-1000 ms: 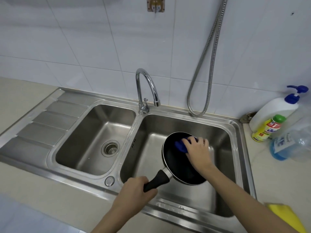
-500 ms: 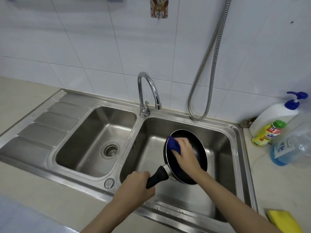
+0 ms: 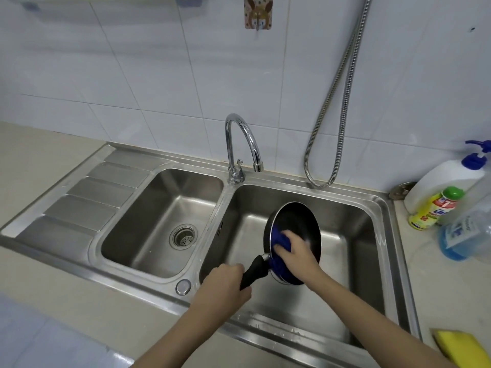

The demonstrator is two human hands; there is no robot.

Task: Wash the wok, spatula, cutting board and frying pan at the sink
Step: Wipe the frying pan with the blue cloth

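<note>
Sink (image 3: pixel 382 208): 2 steel basins, tap (image 3: pixel 240 144) behind divider.
Pan (image 3: pixel 297 221) tilted over right basin, black inside (handle toward near-left).
Left hand (image 3: pixel 225 284) clenched round handle, over sink's front edge.
Right hand (image 3: pixel 297 254) presses blue cloth (image 3: pixel 279 235) into pan, fingers curled on it.
Yellow sponge (image 3: pixel 461 346) right of sink.

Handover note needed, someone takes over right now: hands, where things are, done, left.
Left hand: grips the frying pan by its black handle, pan tilted over the right basin.
Right hand: presses a blue cloth against the pan's inside, near the handle side.
Tap: no water visible.
Done: nothing can be confirmed washed.
Left: finish scrubbing and rinse the pan. Wok, spatula, cutting board not in view.
</note>
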